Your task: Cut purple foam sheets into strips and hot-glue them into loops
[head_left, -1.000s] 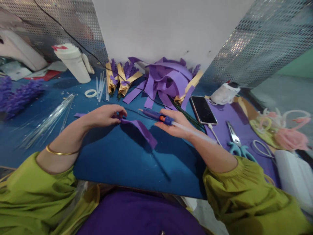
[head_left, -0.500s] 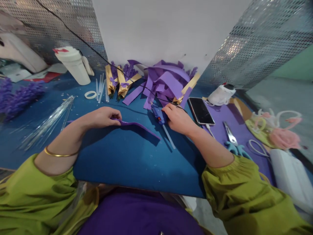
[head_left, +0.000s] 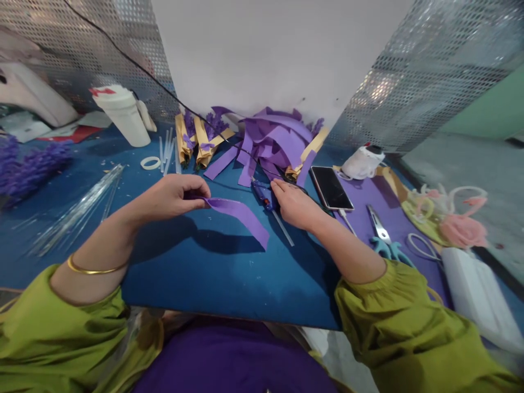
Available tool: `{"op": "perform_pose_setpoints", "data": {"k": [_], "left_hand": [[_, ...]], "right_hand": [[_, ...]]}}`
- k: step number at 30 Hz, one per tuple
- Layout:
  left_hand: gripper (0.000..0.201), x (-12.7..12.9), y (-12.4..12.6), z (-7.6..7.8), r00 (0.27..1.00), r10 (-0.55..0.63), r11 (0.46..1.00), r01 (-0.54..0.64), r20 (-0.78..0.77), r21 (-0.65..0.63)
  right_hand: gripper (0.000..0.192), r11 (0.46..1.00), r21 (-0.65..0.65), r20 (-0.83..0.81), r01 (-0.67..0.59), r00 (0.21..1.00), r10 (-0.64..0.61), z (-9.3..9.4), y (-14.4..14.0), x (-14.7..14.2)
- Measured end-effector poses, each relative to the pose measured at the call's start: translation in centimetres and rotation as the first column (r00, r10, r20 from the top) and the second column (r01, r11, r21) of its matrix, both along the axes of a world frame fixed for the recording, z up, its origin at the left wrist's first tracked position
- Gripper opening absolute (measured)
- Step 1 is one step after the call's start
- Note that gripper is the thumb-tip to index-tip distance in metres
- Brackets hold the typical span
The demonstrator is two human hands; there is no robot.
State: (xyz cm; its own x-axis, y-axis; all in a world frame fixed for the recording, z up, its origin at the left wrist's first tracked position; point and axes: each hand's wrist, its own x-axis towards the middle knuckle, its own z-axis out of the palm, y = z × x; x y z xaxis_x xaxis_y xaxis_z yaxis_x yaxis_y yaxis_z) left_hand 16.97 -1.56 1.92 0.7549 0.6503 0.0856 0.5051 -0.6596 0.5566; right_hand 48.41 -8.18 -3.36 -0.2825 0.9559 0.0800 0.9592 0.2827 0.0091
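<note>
My left hand point(head_left: 174, 195) pinches one end of a long purple foam strip point(head_left: 242, 214) and holds it just above the blue table point(head_left: 213, 273); the free end droops to the right. My right hand point(head_left: 295, 205) lies on the table with loose fingers and nothing in it. Its fingertips are right beside a blue glue gun point(head_left: 262, 194), which lies on the table with a clear glue stick sticking out toward me. The gun's black cord runs up to the back left.
A heap of purple strips point(head_left: 275, 140) and tan rolls point(head_left: 200, 143) lies at the back. Right of my hand are a phone point(head_left: 331, 187), scissors point(head_left: 382, 240), pink flowers point(head_left: 460, 228) and a white box point(head_left: 477, 297). On the left are a white cup point(head_left: 123, 115), a tape ring point(head_left: 150, 162) and clear sticks point(head_left: 77, 210).
My right hand carried the glue gun away from the strip, laid it on the table and let go. My left hand lifted the strip slightly.
</note>
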Motion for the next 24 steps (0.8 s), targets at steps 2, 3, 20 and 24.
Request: {"op": "perform_pose_setpoints", "data": {"k": [2,3,20,24], "left_hand": [[0.023,0.1,-0.1,0.0,1.000,-0.008,1.000,0.008,0.002,0.003],[0.023,0.2,-0.2,0.0,1.000,-0.007,1.000,0.007,0.005,0.005],[0.014,1.4,-0.9,-0.9,0.989,0.085,0.967,-0.053,0.119,-0.249],[0.022,1.3,-1.0,-0.6,0.989,0.077,0.969,-0.044,0.128,-0.243]], "right_hand": [[0.061,0.999,0.047,-0.102,-0.011,0.995,0.016,0.5,-0.2,-0.5],[0.057,0.997,0.076,-0.196,-0.012,0.980,0.027,0.8,-0.4,-0.8],[0.033,0.997,0.008,-0.911,-0.074,0.411,0.038,2.6,-3.6,-5.8],[0.015,0.994,0.069,-0.891,-0.088,0.443,0.101,3.5,-3.3,-5.4]]}}
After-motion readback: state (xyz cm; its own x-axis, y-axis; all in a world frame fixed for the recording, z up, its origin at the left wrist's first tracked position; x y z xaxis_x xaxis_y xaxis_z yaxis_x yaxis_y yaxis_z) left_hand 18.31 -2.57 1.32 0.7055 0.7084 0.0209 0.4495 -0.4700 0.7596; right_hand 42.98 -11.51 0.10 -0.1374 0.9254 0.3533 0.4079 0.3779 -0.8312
